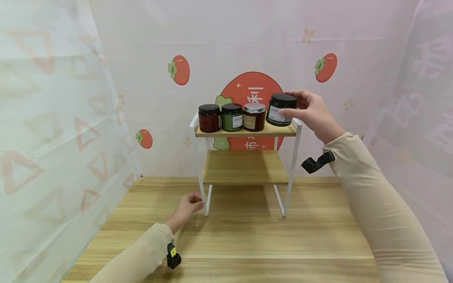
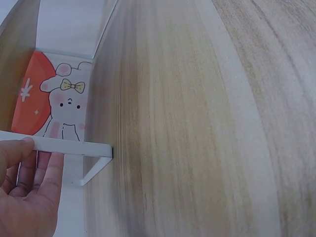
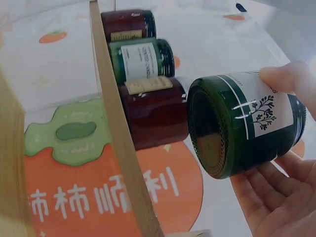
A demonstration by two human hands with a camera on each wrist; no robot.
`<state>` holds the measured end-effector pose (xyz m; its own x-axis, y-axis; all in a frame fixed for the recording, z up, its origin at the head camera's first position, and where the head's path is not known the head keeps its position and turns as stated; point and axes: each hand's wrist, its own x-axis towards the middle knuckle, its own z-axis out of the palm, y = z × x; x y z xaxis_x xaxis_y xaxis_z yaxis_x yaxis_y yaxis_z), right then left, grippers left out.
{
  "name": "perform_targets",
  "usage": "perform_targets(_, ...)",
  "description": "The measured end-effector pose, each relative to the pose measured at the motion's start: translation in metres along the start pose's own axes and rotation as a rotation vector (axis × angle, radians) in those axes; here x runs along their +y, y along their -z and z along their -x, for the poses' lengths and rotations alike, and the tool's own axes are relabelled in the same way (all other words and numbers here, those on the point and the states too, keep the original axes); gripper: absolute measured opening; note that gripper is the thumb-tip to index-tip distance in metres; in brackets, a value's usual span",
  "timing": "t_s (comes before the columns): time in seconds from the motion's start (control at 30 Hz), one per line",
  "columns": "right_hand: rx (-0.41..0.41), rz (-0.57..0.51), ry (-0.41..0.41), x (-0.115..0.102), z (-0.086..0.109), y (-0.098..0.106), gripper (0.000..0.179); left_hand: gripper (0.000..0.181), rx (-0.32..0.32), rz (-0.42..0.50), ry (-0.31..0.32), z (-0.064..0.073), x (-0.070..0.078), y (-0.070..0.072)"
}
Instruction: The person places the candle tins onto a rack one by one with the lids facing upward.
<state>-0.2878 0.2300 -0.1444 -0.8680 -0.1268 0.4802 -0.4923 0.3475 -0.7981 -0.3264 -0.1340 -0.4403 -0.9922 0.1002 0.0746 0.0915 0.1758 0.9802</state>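
Note:
My right hand (image 1: 316,114) grips a dark green scented candle jar (image 1: 276,113) with a black lid and white label, thumb on the label side. In the right wrist view the jar (image 3: 234,133) is held off the shelf, its bottom facing the camera. It hangs over the right end of the top shelf (image 1: 230,134). Left of it stand a silver-lidded dark red jar (image 1: 254,118), a green jar (image 1: 232,118) and a black-lidded dark red jar (image 1: 209,119). Low at the rack's left front leg (image 2: 74,146), my left hand (image 1: 185,208) pinches the white bar between thumb and fingers.
The two-tier rack has white metal legs and a lower wooden shelf (image 1: 245,167). It stands toward the back of a wood-grain table (image 1: 247,243). Behind it hangs a pale printed backdrop (image 1: 148,78) with persimmons; similar sheets close off both sides.

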Motion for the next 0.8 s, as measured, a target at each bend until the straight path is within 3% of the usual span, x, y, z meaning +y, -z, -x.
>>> perform_targets(0.8,-0.02,0.067,-0.047,0.02,-0.023,-0.001,0.06,0.01,0.007,0.009,-0.008,0.002,0.002,0.0)
